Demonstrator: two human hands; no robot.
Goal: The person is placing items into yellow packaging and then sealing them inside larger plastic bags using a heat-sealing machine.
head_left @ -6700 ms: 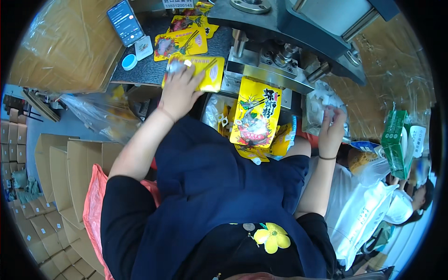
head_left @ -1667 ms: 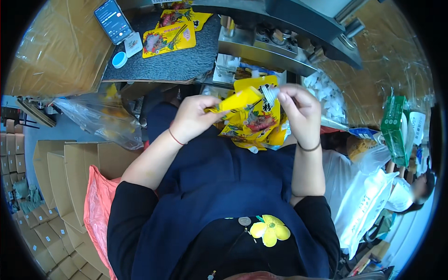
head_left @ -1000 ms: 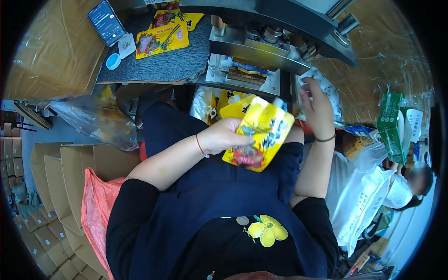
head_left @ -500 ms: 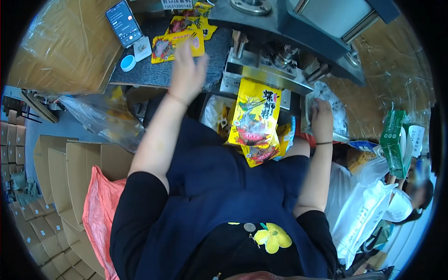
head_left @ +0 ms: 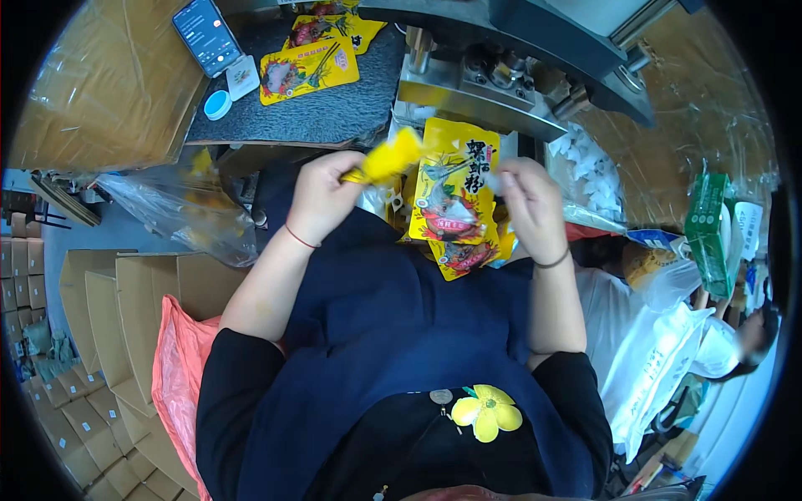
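From my far seat, I see the left hand (head_left: 324, 196) pinching a thin, bendy yellow plastic pouch (head_left: 391, 157). It is tipped, nearly edge-on, and blurry. The right hand (head_left: 535, 204) has its thumb and finger bent close together. They may have a small pale bit between them, but I cannot tell. Between the hands, a flat, bright yellow printed pouch (head_left: 451, 188) hangs with its top by a shiny steel bar (head_left: 476, 104) on a big dark metal press (head_left: 551, 46). I cannot tell if anything clamps it there.

To do this well, I would pinch the tipped pouch lightly by its edge, so it does not crease. I would hold its end straight and bring the right fingertips in slowly. I would keep all fingers out from under the bar, since it could squash them.

Now the writing. The hanging pouch has big black letters near the top, a food picture and a small red label low down. On the dark speckled bench top (head_left: 334, 121), more flat yellow pouches (head_left: 309, 71) have small red print. The black phone (head_left: 203, 40) shows pale lines too tiny to read. The shiny green box (head_left: 708, 221) has white print.
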